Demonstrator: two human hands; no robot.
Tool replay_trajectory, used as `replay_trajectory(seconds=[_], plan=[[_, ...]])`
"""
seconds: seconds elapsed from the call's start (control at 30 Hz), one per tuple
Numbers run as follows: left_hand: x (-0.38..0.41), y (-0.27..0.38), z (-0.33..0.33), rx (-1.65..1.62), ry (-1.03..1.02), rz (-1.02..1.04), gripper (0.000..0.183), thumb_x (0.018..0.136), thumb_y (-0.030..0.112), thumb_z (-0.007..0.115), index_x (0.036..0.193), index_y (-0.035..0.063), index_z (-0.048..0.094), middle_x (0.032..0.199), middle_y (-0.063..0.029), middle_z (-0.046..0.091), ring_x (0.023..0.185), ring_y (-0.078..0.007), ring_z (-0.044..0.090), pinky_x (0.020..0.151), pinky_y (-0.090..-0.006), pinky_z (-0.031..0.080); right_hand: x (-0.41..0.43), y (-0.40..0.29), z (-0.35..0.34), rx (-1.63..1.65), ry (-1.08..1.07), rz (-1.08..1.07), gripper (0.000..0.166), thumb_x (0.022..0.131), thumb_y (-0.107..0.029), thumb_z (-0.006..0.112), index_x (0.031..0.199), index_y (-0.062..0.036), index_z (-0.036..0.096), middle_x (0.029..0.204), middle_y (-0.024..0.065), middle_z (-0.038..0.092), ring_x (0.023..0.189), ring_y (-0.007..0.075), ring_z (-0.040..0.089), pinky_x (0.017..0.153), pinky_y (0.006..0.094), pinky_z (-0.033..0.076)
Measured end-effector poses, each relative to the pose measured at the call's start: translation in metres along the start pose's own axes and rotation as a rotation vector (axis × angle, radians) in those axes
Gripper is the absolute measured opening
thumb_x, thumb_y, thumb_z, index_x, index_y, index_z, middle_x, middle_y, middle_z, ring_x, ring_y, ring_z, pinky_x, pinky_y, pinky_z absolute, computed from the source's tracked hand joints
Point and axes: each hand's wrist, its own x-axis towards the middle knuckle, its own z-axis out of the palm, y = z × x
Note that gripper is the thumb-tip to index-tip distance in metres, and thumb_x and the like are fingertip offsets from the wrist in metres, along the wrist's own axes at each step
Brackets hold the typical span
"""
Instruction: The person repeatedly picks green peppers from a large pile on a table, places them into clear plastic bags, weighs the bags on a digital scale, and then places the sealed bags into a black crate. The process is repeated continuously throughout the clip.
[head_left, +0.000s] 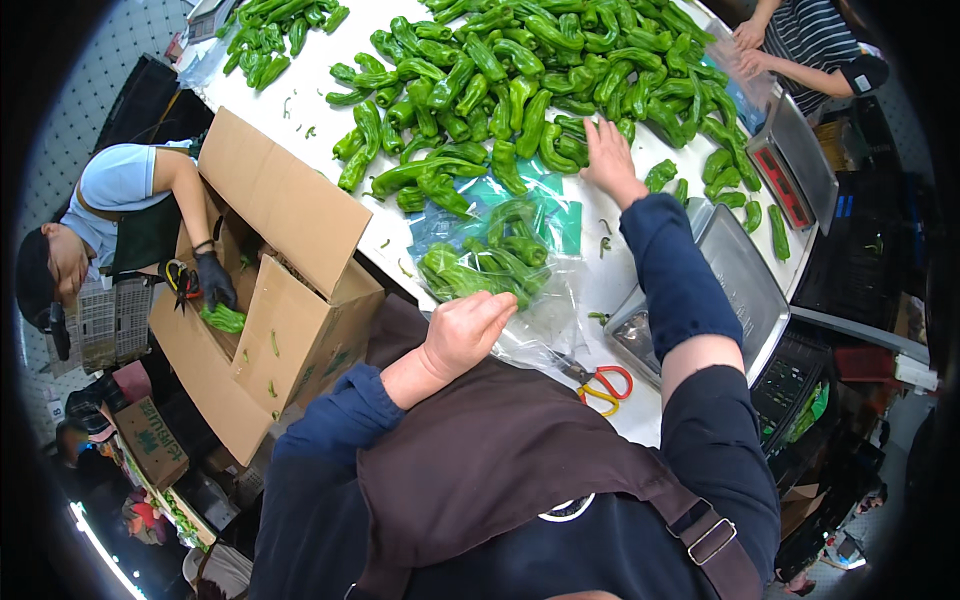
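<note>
My left hand pinches the rim of a clear plastic bag. Several green peppers lie inside the bag, which rests on the white table. At the near edge of a large pile of loose green peppers is my right hand, palm down, fingers extended and slightly apart. Its fingertips reach the peppers, and I see nothing gripped in it. Flat printed plastic bags in blue and green lie beneath the filled bag and the nearest peppers.
Scissors with red and yellow handles lie by my apron. Right of them are a metal-topped scale and another scale. An open cardboard box stands left; a co-worker's gloved hand holds scissors and a pepper there. Another person's hands work far right.
</note>
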Motion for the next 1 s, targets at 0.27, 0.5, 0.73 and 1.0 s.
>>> replay_trajectory(seconds=[0.27, 0.5, 0.73, 1.0], plan=[[-0.005, -0.007, 0.004, -0.026, -0.011, -0.026, 0.012, 0.085, 0.007, 0.07, 0.096, 0.0063, 0.067, 0.072, -0.009, 0.063, 0.062, -0.0261, 0.064, 0.053, -0.0355, 0.05, -0.015, -0.012, -0.002, -0.022, -0.035, 0.166, 0.09, 0.068, -0.036, 0.077, 0.149, -0.0211, 0.04, 0.107, 0.0215, 0.056, 0.101, 0.0387, 0.057, 0.088, 0.0478, 0.045], [-0.002, 0.002, 0.006, -0.08, 0.019, -0.229, 0.01, 0.089, 0.009, 0.068, 0.098, 0.0044, 0.067, 0.078, -0.0133, 0.067, 0.068, -0.0305, 0.067, 0.058, -0.0369, 0.052, -0.136, -0.041, -0.049, 1.444, -0.11, 0.584, 0.075, 0.08, -0.033, 0.066, 0.147, -0.0106, 0.041, 0.122, 0.0137, 0.06, 0.1, 0.0239, 0.063, 0.083, 0.0388, 0.054], [0.0, 0.014, 0.01, -0.051, 0.039, -0.247, 0.01, 0.09, 0.01, 0.068, 0.098, 0.0041, 0.067, 0.077, -0.0133, 0.067, 0.066, -0.0294, 0.067, 0.059, -0.0357, 0.052, -0.276, -0.138, -0.111, 1.291, -0.437, 0.084, 0.072, 0.077, -0.019, 0.062, 0.145, -0.0026, 0.044, 0.134, 0.0223, 0.053, 0.127, 0.0309, 0.051, 0.109, 0.0378, 0.039], [-0.008, 0.023, 0.018, 0.15, 0.012, 0.031, 0.014, 0.085, 0.003, 0.068, 0.099, 0.0018, 0.069, 0.082, -0.0145, 0.069, 0.07, -0.0305, 0.068, 0.061, -0.0353, 0.054, -0.203, -0.197, -0.056, 0.403, 0.272, 0.059, 0.062, 0.077, -0.017, 0.073, 0.136, -0.014, 0.055, 0.114, 0.0257, 0.052, 0.102, 0.045, 0.051, 0.09, 0.0492, 0.046]])
